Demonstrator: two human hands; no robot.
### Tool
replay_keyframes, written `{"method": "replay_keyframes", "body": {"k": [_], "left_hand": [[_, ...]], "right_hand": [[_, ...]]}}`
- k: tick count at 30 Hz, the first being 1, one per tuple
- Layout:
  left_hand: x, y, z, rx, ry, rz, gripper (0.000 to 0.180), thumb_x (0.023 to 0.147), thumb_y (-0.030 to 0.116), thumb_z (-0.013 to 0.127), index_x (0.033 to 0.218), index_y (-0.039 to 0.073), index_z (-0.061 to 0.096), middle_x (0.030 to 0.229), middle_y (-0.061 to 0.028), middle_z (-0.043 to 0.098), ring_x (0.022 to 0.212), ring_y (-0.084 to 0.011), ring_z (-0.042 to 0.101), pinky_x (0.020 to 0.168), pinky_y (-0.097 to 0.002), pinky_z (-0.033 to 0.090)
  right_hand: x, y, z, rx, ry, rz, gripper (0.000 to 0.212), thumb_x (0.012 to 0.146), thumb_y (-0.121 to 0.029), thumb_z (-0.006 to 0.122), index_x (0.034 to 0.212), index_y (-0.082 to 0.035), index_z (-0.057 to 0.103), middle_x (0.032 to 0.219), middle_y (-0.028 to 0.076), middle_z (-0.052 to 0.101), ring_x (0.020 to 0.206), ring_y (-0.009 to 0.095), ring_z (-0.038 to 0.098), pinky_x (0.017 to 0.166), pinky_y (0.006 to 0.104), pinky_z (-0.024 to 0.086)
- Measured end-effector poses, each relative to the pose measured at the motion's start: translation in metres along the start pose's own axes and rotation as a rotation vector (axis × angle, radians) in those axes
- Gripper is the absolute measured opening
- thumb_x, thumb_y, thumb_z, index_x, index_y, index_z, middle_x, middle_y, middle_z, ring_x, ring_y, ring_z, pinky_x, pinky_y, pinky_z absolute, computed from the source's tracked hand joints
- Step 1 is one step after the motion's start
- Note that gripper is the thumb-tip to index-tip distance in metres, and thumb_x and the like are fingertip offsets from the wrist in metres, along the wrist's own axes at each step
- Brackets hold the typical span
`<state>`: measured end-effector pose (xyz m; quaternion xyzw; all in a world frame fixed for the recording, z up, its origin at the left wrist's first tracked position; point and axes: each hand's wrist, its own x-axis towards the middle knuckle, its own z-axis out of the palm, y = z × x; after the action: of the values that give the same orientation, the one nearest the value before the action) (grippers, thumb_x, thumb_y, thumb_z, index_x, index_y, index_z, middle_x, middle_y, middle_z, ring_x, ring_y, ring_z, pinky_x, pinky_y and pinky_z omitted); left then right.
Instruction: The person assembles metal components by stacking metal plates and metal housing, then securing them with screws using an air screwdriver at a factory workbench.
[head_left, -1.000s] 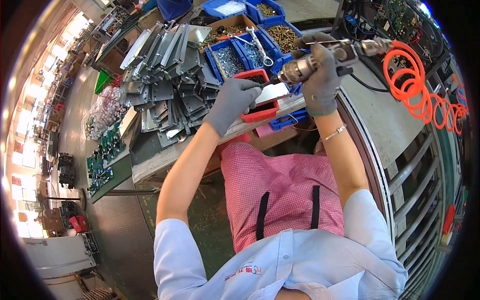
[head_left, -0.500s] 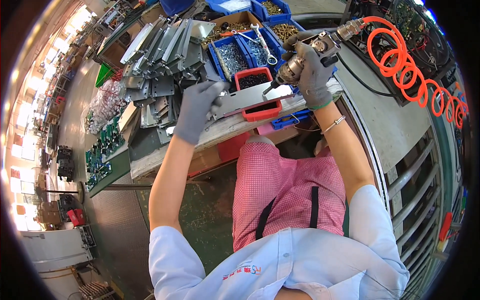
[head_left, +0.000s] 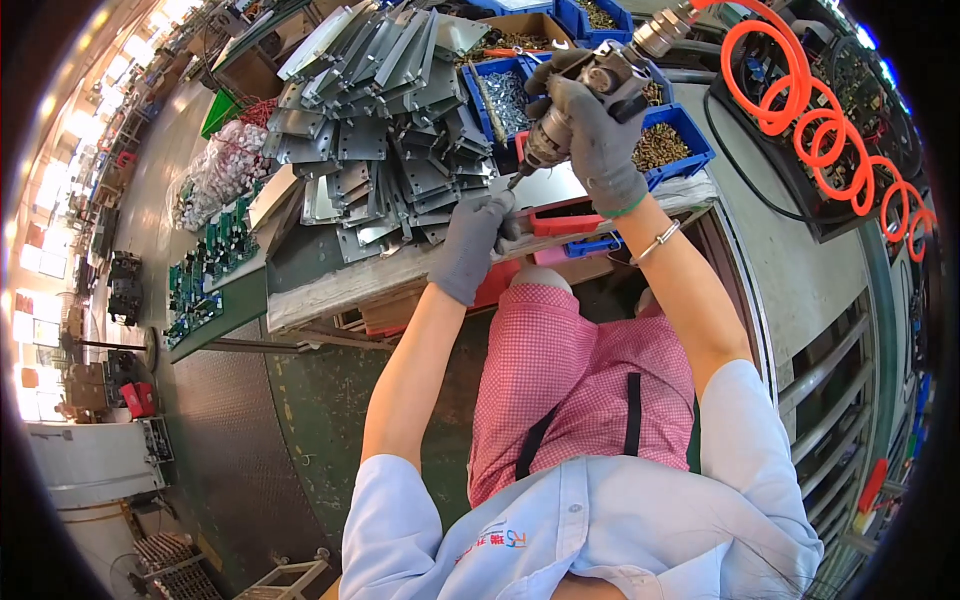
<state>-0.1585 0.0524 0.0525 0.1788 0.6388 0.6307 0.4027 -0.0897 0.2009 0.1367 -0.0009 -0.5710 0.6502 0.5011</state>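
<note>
My right hand (head_left: 603, 150), in a grey glove, is wrapped round an air screwdriver (head_left: 549, 138) with a metal body. The tool slants down to the left, its thin bit close to the left end of a flat metal plate (head_left: 556, 187). At that same end is my left hand (head_left: 472, 245), also gloved, its fingers closed on the plate beside the bit tip. Whether a screw sits under the bit is too small to tell. Across a red bin (head_left: 572, 224) lies the plate, hiding most of what the bin holds.
Bent metal brackets (head_left: 370, 130) are heaped on the bench to the left. Blue bins of screws (head_left: 505, 100) and brass-coloured fasteners (head_left: 660, 147) stand behind and right. A coiled orange air hose (head_left: 790, 95) hangs at upper right. Green circuit boards (head_left: 205, 270) lie far left.
My left hand has moved right and closed at the plate's end. The screwdriver in my right hand has shifted left toward it. The view has turned, so the bench sits differently.
</note>
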Motion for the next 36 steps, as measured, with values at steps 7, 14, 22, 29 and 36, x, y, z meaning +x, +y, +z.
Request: {"method": "replay_keyframes", "body": {"k": [7, 14, 22, 29, 36], "left_hand": [[0.0, 0.003, 0.005, 0.126, 0.01, -0.019, 0.035, 0.092, 0.028, 0.059, 0.069, 0.001, 0.061, 0.055, -0.0031, 0.056, 0.043, -0.0094, 0.048, 0.041, -0.0244, 0.038], [0.0, 0.002, 0.009, 0.078, 0.054, -0.012, 0.032, 0.09, 0.026, 0.061, 0.069, 0.001, 0.06, 0.056, -0.004, 0.056, 0.042, -0.009, 0.048, 0.039, -0.0232, 0.036], [0.001, 0.004, 0.009, -0.003, 0.027, -0.036, 0.029, 0.089, 0.025, 0.062, 0.073, 0.0, 0.06, 0.057, -0.0051, 0.056, 0.042, -0.0094, 0.048, 0.038, -0.0225, 0.035], [-0.036, -0.019, -0.018, -0.75, -0.203, -0.164, 0.03, 0.09, 0.008, 0.046, 0.115, -0.009, 0.047, 0.101, -0.0198, 0.059, 0.084, -0.026, 0.063, 0.074, -0.0326, 0.056], [-0.083, -0.039, -0.016, -0.794, -0.227, -0.194, 0.034, 0.091, -0.004, 0.037, 0.124, -0.012, 0.042, 0.115, -0.0247, 0.056, 0.103, -0.0306, 0.061, 0.09, -0.0357, 0.055]], "right_hand": [[0.011, 0.013, 0.02, 0.0, -0.129, -0.053, 0.014, 0.081, -0.007, 0.062, 0.094, -0.001, 0.063, 0.07, 0.001, 0.057, 0.048, 0.007, 0.049, 0.049, 0.0231, 0.045], [0.024, 0.015, 0.045, -0.13, -0.225, 0.009, 0.01, 0.074, -0.013, 0.067, 0.076, -0.006, 0.061, 0.067, -0.003, 0.059, 0.06, 0.003, 0.051, 0.056, 0.0219, 0.045], [0.032, 0.011, 0.049, -0.234, -0.342, -0.016, 0.015, 0.075, -0.015, 0.068, 0.082, -0.003, 0.062, 0.07, 0.001, 0.061, 0.058, 0.005, 0.054, 0.053, 0.0228, 0.046], [0.005, -0.053, 0.035, 0.115, -0.238, -0.005, 0.009, 0.08, -0.007, 0.064, 0.087, -0.001, 0.062, 0.072, 0.007, 0.061, 0.055, 0.008, 0.054, 0.048, 0.0233, 0.045], [-0.067, -0.083, 0.004, 0.21, -0.097, 0.14, 0.021, 0.082, 0.004, 0.056, 0.102, 0.0, 0.057, 0.091, 0.016, 0.064, 0.069, 0.019, 0.065, 0.053, 0.0285, 0.054]]}}
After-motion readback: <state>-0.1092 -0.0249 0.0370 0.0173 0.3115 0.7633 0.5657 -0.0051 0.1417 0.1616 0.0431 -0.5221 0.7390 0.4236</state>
